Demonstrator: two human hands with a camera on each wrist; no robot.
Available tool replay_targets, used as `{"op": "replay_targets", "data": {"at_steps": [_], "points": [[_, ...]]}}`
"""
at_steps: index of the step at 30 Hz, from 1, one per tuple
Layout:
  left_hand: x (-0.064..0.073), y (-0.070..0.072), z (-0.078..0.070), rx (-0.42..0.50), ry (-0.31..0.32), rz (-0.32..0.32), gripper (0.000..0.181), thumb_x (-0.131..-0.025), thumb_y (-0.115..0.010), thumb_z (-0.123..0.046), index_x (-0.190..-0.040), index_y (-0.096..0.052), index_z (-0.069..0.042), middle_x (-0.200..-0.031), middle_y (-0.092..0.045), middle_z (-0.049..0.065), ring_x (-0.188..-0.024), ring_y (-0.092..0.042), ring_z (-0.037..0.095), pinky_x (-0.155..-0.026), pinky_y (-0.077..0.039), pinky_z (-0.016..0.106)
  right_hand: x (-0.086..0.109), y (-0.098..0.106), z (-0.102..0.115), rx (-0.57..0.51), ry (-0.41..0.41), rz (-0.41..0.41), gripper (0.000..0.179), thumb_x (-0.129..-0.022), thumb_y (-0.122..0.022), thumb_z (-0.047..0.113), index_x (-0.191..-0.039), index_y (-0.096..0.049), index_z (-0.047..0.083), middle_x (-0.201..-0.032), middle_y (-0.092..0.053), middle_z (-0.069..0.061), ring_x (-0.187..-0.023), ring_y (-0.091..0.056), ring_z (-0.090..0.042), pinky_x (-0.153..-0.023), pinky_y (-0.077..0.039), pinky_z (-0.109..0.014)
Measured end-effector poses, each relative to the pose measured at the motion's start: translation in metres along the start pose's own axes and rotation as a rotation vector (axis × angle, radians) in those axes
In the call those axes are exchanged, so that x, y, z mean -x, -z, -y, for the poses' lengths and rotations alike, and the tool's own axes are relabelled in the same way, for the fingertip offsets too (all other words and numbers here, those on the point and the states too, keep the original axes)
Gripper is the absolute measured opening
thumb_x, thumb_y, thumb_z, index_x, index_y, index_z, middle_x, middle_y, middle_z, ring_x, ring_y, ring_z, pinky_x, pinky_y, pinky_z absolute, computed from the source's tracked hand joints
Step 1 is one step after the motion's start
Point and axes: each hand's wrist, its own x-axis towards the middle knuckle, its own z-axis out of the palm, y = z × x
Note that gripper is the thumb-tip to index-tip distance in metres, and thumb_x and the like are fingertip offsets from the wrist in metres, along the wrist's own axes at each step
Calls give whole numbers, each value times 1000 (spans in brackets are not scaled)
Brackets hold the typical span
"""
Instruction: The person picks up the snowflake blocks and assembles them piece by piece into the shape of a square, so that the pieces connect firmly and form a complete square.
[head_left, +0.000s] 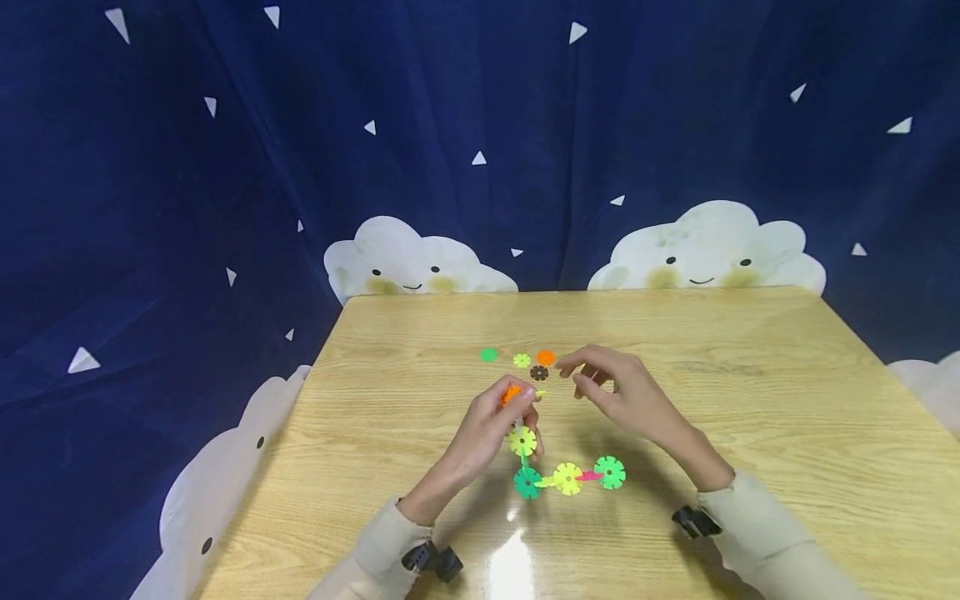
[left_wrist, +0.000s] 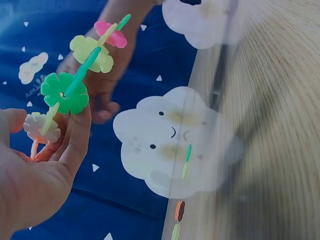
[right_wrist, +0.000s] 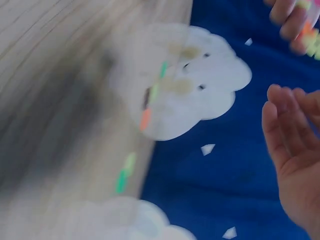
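My left hand (head_left: 476,433) pinches one end of a chain of slotted plastic flower discs, raised over the table. An orange disc (head_left: 512,395) shows between thumb and fingers. From there the chain drops through a yellow disc to a teal disc (head_left: 527,482), then bends right past a yellow disc (head_left: 567,478) and an edge-on pink disc to a green disc (head_left: 610,472). In the left wrist view, fingers lie behind the green disc (left_wrist: 65,93). My right hand (head_left: 622,392) hovers to the right, fingers loosely bent, holding nothing; the right wrist view shows its palm (right_wrist: 297,165).
Beyond the hands, loose discs lie flat on the wooden table (head_left: 750,400): green (head_left: 489,355), yellow (head_left: 522,360), orange (head_left: 546,357) and dark brown (head_left: 539,373). A dark blue curtain (head_left: 465,100) with white clouds hangs behind the table and along its left side.
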Motion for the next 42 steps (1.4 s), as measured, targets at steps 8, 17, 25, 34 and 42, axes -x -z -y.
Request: {"op": "replay_targets", "data": {"at_steps": [8,17,25,34,42], "points": [[2,1,3,19,-2,3,38,-111,-46,-42,-116,-60,-7,-82,-64,0,-74,-74,17,-82,-49,33,5,13,-64,-127,-442,-26,41,-101,-59,-1,-142,-54,5,-138,-56,-23,-88,-70,-42,-72,-62,-45],[1,2,4,36,-37,43,38,-113,-42,-35,-118,-58,0,-81,-63,4,-76,-67,13,-80,-53,29,5,18,-102,-9,-593,-1,48,-99,-61,-1,-144,-46,-7,-141,-47,-36,-89,-68,-34,-66,-58,-33],[1,3,3,9,-41,31,38,-114,-41,-33,-122,-58,0,-84,-65,10,-80,-61,11,-79,-50,26,5,15,-119,41,-633,31,51,-95,-67,-2,-141,-48,-9,-141,-53,-34,-82,-68,-23,-60,-55,-28],[1,3,1,41,-35,33,40,-113,-41,-33,-122,-58,1,-82,-64,5,-79,-60,12,-79,-49,29,2,7,-126,95,-585,53,42,-92,-73,-1,-133,-61,-5,-144,-51,-32,-77,-67,-17,-64,-56,-27],[1,4,2,40,-34,19,38,-113,-42,-32,-122,-58,1,-83,-63,5,-80,-59,13,-78,-48,27,3,2,-123,181,-504,79,25,-91,-76,1,-115,-75,-2,-129,-64,-28,-100,-69,-36,-79,-61,-42]]}}
